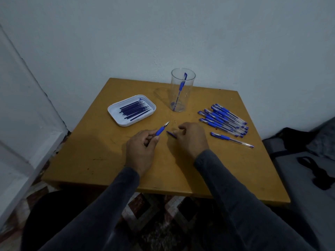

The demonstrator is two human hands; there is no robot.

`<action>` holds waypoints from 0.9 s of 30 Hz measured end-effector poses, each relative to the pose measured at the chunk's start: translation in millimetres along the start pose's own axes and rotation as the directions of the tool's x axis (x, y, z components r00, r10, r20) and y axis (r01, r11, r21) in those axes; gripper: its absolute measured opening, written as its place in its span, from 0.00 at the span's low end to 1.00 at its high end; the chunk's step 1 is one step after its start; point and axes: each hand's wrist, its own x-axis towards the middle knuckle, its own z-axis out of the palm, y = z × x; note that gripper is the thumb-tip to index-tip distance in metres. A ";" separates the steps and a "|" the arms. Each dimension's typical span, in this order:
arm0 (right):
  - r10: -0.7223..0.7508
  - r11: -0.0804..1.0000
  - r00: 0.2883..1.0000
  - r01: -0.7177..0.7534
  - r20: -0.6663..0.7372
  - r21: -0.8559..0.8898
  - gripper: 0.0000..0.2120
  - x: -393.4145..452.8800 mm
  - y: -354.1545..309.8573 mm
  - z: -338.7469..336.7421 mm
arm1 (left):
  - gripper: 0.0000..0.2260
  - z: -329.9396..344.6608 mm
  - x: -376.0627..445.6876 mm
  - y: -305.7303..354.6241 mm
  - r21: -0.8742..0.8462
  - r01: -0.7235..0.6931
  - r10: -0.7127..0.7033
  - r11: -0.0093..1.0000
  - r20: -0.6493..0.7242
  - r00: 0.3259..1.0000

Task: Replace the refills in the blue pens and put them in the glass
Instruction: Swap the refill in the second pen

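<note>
My left hand (pixel 140 147) grips an uncapped blue pen (pixel 162 129), its metal tip pointing up and away toward the tray. My right hand (pixel 192 137) hovers low over the table beside it, fingers curled, pinching a small blue pen cap (pixel 171 134) at its fingertips. A clear glass (pixel 182 91) stands at the back of the table with one blue pen (pixel 181 86) leaning inside. A white tray (pixel 116 113) holds several dark blue refills (pixel 135 110). A pile of several capped blue pens (pixel 223 120) lies to the right.
One blue pen (pixel 232 139) lies apart from the pile, nearer the right front. The yellow-brown table (pixel 101 160) sits against a white wall. A dark bag (pixel 308 160) rests on a grey surface at the right.
</note>
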 end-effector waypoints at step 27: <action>-0.090 0.736 0.996 0.060 0.010 0.674 0.16 -19.1 10.0 -12.7 | 0.09 2.5 -0.2 -5.4 0.000 -0.043 0.043 0.999 0.109 0.993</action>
